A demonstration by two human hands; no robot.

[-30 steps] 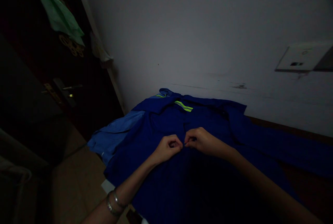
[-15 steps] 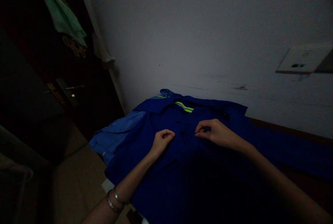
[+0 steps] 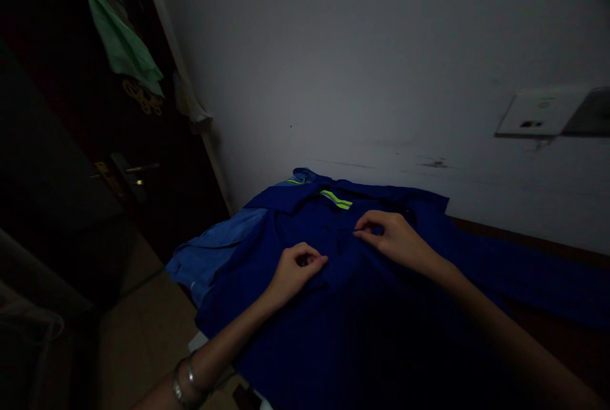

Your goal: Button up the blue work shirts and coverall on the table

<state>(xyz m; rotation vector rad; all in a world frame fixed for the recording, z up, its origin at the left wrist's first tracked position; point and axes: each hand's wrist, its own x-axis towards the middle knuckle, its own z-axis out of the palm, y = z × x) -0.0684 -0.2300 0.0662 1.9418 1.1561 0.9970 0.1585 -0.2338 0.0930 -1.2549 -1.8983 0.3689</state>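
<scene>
A dark blue jacket (image 3: 305,346) with a long sleeve stretched to the right is spread out before me. A yellow-green reflective strip (image 3: 336,199) shows near its far edge. My right hand (image 3: 388,235) pinches a bit of the jacket's cloth between thumb and fingertips, just right of the middle. Lower and to the left, my left hand (image 3: 296,270) is closed in a pinch at the jacket's front, and the cloth appears caught at its fingertips. Deep shadow hides the folds between the hands and the near part of the jacket.
Lighter blue clothing (image 3: 210,257) lies under the jacket on the left. A pale wall (image 3: 362,67) with a socket plate (image 3: 538,111) rises behind. To the left stand a dark door with a handle (image 3: 140,168) and a hanging green cloth (image 3: 121,41).
My right hand has risen slightly toward the strip, while my left hand has dropped a little toward me. The gap between them has widened. The view has shifted slightly.
</scene>
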